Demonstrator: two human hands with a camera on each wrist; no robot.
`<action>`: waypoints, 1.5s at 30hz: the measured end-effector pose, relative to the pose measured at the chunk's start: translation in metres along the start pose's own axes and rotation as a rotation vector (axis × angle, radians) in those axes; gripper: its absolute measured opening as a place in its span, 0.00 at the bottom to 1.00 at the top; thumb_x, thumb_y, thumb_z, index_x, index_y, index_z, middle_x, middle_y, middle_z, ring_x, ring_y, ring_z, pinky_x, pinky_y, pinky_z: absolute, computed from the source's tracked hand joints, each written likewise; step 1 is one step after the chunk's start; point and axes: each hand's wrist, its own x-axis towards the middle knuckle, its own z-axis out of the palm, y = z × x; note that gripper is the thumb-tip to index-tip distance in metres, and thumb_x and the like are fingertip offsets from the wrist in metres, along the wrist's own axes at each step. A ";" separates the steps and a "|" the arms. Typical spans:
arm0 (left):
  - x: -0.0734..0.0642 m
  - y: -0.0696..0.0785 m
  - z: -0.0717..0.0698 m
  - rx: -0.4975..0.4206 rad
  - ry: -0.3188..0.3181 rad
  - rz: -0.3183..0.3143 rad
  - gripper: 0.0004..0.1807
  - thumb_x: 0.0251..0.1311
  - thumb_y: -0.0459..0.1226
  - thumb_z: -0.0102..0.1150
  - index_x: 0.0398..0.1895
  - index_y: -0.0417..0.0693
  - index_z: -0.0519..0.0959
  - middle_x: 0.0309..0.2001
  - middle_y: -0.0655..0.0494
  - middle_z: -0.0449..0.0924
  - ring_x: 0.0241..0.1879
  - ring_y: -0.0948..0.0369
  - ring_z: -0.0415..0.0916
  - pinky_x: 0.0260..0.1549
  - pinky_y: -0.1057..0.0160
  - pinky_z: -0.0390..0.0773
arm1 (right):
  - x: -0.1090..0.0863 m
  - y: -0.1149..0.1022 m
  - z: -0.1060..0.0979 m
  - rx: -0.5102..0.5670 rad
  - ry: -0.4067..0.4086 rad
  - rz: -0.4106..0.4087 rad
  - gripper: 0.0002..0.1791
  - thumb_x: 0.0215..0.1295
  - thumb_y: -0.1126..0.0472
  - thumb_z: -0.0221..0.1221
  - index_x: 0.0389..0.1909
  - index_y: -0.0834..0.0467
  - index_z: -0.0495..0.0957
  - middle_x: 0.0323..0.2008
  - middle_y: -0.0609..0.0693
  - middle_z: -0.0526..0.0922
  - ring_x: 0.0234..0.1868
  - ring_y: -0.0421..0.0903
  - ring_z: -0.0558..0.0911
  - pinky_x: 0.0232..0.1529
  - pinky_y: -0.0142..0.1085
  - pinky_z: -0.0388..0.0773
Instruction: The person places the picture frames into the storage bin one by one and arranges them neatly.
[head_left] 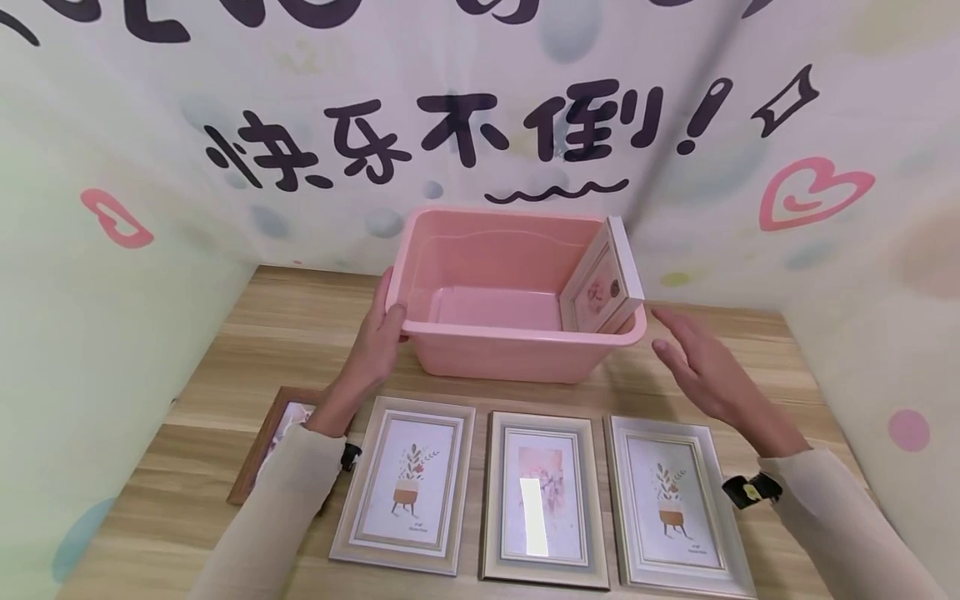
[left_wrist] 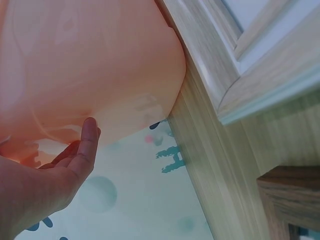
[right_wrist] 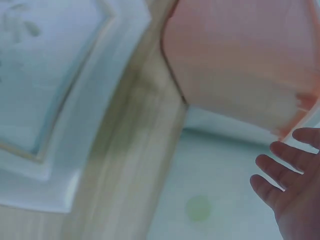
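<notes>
Long, plain sleeves in pale beige cover the left arm [head_left: 277, 508] and the right arm [head_left: 847, 517], with light creases and cuffs ending near the wrists, where the left grip [head_left: 372, 342] and right grip [head_left: 712, 371] emerge bare. A small black band [head_left: 350, 456] shows beside the left cuff. A bulkier black strap [head_left: 767, 485] at the right cuff bears a pale yellowish mark.

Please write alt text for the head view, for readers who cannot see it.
A person's left hand grips a pink tub with a picture frame inside its right end; the open right hand is near the tub. Three pale frames and a partly hidden brown frame lie on a wooden table.
</notes>
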 end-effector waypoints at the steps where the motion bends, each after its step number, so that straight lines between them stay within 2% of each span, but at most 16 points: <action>1: 0.000 0.000 0.000 0.000 -0.001 0.001 0.32 0.76 0.42 0.30 0.81 0.63 0.39 0.75 0.45 0.54 0.52 0.46 0.70 0.49 0.42 0.75 | -0.003 0.002 0.001 -0.010 -0.013 0.006 0.31 0.77 0.52 0.48 0.74 0.63 0.58 0.70 0.69 0.63 0.69 0.71 0.61 0.62 0.68 0.58; 6: 0.000 0.000 -0.001 -0.005 -0.008 0.006 0.32 0.76 0.42 0.30 0.81 0.64 0.39 0.76 0.46 0.53 0.54 0.46 0.70 0.48 0.46 0.76 | -0.016 0.013 0.006 -0.026 -0.088 0.049 0.32 0.76 0.51 0.49 0.74 0.63 0.58 0.70 0.67 0.63 0.69 0.70 0.62 0.62 0.68 0.59; 12: -0.001 0.000 -0.001 -0.033 -0.014 0.018 0.32 0.76 0.41 0.29 0.80 0.64 0.38 0.77 0.47 0.51 0.56 0.46 0.69 0.50 0.43 0.75 | -0.030 0.026 0.019 0.002 -0.226 0.086 0.32 0.77 0.49 0.48 0.74 0.62 0.60 0.70 0.65 0.65 0.70 0.68 0.62 0.64 0.66 0.59; 18: -0.002 -0.001 -0.001 -0.035 -0.011 0.008 0.32 0.76 0.42 0.30 0.80 0.64 0.39 0.76 0.47 0.53 0.55 0.46 0.69 0.50 0.44 0.75 | -0.043 0.041 0.035 -0.024 -0.304 0.045 0.30 0.76 0.50 0.50 0.71 0.64 0.64 0.68 0.63 0.70 0.68 0.66 0.66 0.63 0.63 0.63; 26: -0.001 -0.001 -0.001 -0.005 -0.004 0.000 0.33 0.76 0.43 0.30 0.81 0.62 0.39 0.75 0.46 0.54 0.55 0.41 0.69 0.48 0.45 0.75 | -0.056 0.059 0.039 -0.024 -0.312 -0.003 0.32 0.70 0.50 0.58 0.66 0.69 0.69 0.59 0.64 0.78 0.61 0.65 0.75 0.59 0.61 0.70; 31: -0.001 -0.001 -0.001 -0.009 -0.004 0.007 0.32 0.77 0.43 0.30 0.81 0.64 0.39 0.76 0.47 0.54 0.55 0.41 0.69 0.48 0.46 0.75 | -0.060 0.064 0.041 0.000 -0.293 -0.086 0.30 0.63 0.52 0.66 0.59 0.67 0.77 0.51 0.54 0.83 0.51 0.52 0.80 0.51 0.48 0.77; 35: 0.000 0.000 -0.001 -0.017 -0.012 -0.001 0.32 0.77 0.42 0.30 0.81 0.62 0.38 0.76 0.47 0.53 0.55 0.45 0.69 0.49 0.44 0.75 | -0.064 0.069 0.049 -0.016 -0.254 -0.181 0.26 0.57 0.53 0.70 0.54 0.63 0.82 0.47 0.47 0.82 0.46 0.43 0.79 0.46 0.38 0.77; 39: -0.003 0.013 0.000 -0.022 -0.021 -0.022 0.33 0.77 0.38 0.29 0.81 0.56 0.38 0.76 0.42 0.51 0.55 0.44 0.69 0.50 0.41 0.74 | -0.065 0.073 0.053 -0.034 -0.230 -0.226 0.19 0.56 0.55 0.72 0.48 0.56 0.85 0.44 0.42 0.81 0.44 0.38 0.77 0.43 0.36 0.76; 42: -0.009 0.027 0.000 -0.021 -0.024 -0.023 0.33 0.76 0.36 0.28 0.81 0.50 0.37 0.76 0.39 0.51 0.55 0.44 0.68 0.51 0.39 0.73 | -0.065 0.075 0.054 -0.002 -0.229 -0.219 0.15 0.56 0.58 0.71 0.46 0.52 0.86 0.43 0.40 0.81 0.43 0.36 0.77 0.43 0.35 0.75; 45: -0.012 0.034 0.000 -0.014 -0.024 -0.021 0.33 0.75 0.35 0.28 0.80 0.47 0.38 0.75 0.37 0.51 0.55 0.44 0.68 0.51 0.39 0.73 | -0.065 0.075 0.054 0.017 -0.223 -0.203 0.14 0.57 0.60 0.71 0.45 0.51 0.86 0.43 0.39 0.82 0.43 0.35 0.77 0.43 0.33 0.75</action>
